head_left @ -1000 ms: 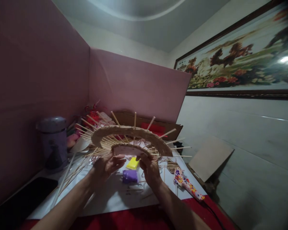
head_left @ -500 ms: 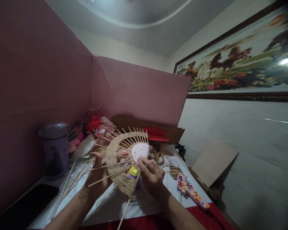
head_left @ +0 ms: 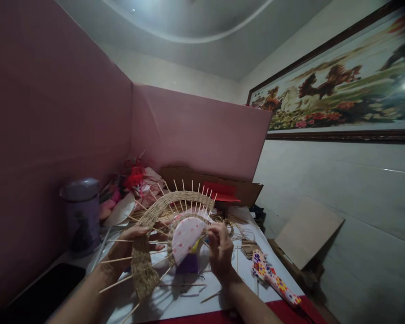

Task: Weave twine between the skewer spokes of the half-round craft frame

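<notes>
A half-round woven stick fan point(head_left: 143, 261) is held tilted above the table. Thin sticks spread outward through its wide band of tan twine. At its centre is a half-circle of white cloth with pink spots point(head_left: 185, 236), edged with twine. My left hand point(head_left: 130, 238) is closed around the left side of the twine band, its fingers partly behind the sticks. My right hand point(head_left: 220, 243) pinches the right end of the cloth half-circle's edge; its fingertips are partly hidden. Behind and below the fan, a yellow and purple object point(head_left: 189, 263) is partly covered.
A flower-patterned glue gun point(head_left: 273, 279) lies at right, near a small twine piece point(head_left: 249, 248) and scissors point(head_left: 228, 227). A purple lidded cup point(head_left: 81, 216) and a black phone-like slab point(head_left: 43, 292) are at left. Red feathery material point(head_left: 135, 175) and cardboard point(head_left: 178, 173) stand behind.
The fan has turned and tipped, its band swinging left and lower. My right hand has shifted from the cloth's face to its right edge, uncovering more spotted cloth.
</notes>
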### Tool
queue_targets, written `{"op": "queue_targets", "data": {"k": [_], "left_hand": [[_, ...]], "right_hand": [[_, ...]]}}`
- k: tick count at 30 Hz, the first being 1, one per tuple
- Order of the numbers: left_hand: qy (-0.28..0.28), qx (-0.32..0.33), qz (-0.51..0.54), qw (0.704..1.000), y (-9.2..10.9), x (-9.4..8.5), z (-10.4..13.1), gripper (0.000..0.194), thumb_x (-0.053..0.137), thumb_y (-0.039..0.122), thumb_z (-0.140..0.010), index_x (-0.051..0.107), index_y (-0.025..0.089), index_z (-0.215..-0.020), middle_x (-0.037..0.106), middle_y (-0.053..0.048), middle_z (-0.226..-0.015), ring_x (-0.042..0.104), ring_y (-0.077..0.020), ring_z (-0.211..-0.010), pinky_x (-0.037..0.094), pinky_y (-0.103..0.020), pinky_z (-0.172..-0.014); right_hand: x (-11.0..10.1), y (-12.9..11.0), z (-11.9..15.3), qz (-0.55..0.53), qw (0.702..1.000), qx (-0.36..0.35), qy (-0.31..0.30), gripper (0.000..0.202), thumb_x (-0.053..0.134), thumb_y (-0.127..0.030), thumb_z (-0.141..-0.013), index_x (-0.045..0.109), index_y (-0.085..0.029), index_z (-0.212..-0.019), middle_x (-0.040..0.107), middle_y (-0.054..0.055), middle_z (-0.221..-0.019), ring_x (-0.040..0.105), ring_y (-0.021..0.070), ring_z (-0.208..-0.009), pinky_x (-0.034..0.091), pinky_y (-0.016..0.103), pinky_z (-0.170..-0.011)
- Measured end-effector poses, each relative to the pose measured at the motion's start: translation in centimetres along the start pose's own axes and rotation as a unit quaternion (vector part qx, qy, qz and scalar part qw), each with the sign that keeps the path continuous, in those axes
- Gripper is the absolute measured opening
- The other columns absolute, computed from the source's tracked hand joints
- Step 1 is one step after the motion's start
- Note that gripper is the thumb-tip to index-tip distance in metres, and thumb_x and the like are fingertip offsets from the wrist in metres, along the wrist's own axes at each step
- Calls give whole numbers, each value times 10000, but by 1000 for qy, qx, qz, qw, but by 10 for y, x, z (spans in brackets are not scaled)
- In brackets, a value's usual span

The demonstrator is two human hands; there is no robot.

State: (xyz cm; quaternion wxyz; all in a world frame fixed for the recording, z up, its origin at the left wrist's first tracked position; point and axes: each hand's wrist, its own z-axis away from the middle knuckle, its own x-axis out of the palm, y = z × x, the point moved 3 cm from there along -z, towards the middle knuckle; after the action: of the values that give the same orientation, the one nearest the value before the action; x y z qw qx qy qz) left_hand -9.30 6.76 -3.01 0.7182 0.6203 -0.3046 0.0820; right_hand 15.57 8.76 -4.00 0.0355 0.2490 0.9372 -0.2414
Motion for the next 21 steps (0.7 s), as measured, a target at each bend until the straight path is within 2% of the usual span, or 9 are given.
{"op": "queue_targets", "data": {"k": [2, 3, 5, 7, 10, 13, 16, 18, 21], "left_hand": [[-5, 11, 11, 1000, 2, -4, 1, 290, 567, 208, -726, 687, 136, -980, 726, -120, -840, 675, -255, -690, 543, -320, -515], [-15, 13, 18, 1000, 2, -7, 0, 294, 566, 218, -726, 689, 142, -982, 726, -112, -840, 675, -255, -694, 539, -307, -490], [-36, 16, 28, 999, 1, -12, -1, 290, 566, 241, -720, 701, 157, -962, 727, -90, -837, 673, -258, -699, 521, -280, -434], [-45, 17, 22, 999, -2, -17, -2, 258, 587, 241, -689, 719, 158, -895, 728, -66, -794, 675, -254, -694, 525, -268, -445], [-71, 23, -8, 997, -6, -21, -3, 259, 640, 219, -625, 717, 156, -864, 724, -46, -747, 682, -246, -674, 527, -256, -451], [-120, 48, -28, 991, -7, -20, -3, 313, 657, 354, -654, 699, 208, -928, 720, -28, -795, 681, -250, -689, 515, -270, -438], [-150, 73, -61, 984, -6, -18, -1, 403, 551, 540, -715, 683, 269, -983, 706, -18, -838, 669, -258, -735, 522, -353, -543], [-124, 96, -80, 984, -7, -16, -1, 447, 449, 576, -766, 677, 272, -1000, 695, -35, -837, 659, -251, -746, 501, -387, -601], [11, 174, -86, 981, -11, -12, 1, 618, 165, 597, -857, 647, 262, -1050, 682, -67, -779, 648, -209, -699, 463, -364, -586]], "right_hand": [[-2, 22, -4, -7, 982, 166, 93, 300, 516, -497, -815, 506, -197, -806, 542, 34, -738, 521, 173, -658, 442, 311, -618], [-1, 31, -4, -36, 965, 238, 106, 358, 565, -546, -759, 497, -197, -801, 523, 19, -705, 491, 160, -612, 423, 291, -569], [8, 43, -4, -164, 919, 351, 70, 458, 583, -629, -691, 495, -195, -808, 496, -4, -663, 440, 129, -543, 366, 245, -478], [18, 45, -1, -320, 851, 417, -7, 493, 576, -669, -668, 491, -196, -778, 459, -31, -618, 384, 91, -490, 296, 198, -425], [26, 35, 4, -433, 783, 435, -103, 514, 704, -628, -555, 480, -174, -646, 383, -70, -517, 290, 41, -427, 216, 162, -391], [26, 28, 5, -451, 772, 423, -146, 438, 807, -473, -485, 536, -148, -597, 353, -83, -456, 237, 22, -400, 158, 158, -365], [23, 26, 2, -465, 771, 410, -145, 335, 797, -352, -531, 644, -150, -750, 450, -64, -499, 277, 29, -414, 163, 154, -362], [22, 27, 0, -469, 772, 404, -143, 344, 780, -305, -552, 671, -163, -846, 500, -54, -525, 302, 34, -418, 176, 155, -365], [21, 27, -1, -484, 768, 393, -143, 353, 765, -273, -565, 684, -172, -893, 526, -49, -528, 325, 37, -414, 187, 157, -373]]}}
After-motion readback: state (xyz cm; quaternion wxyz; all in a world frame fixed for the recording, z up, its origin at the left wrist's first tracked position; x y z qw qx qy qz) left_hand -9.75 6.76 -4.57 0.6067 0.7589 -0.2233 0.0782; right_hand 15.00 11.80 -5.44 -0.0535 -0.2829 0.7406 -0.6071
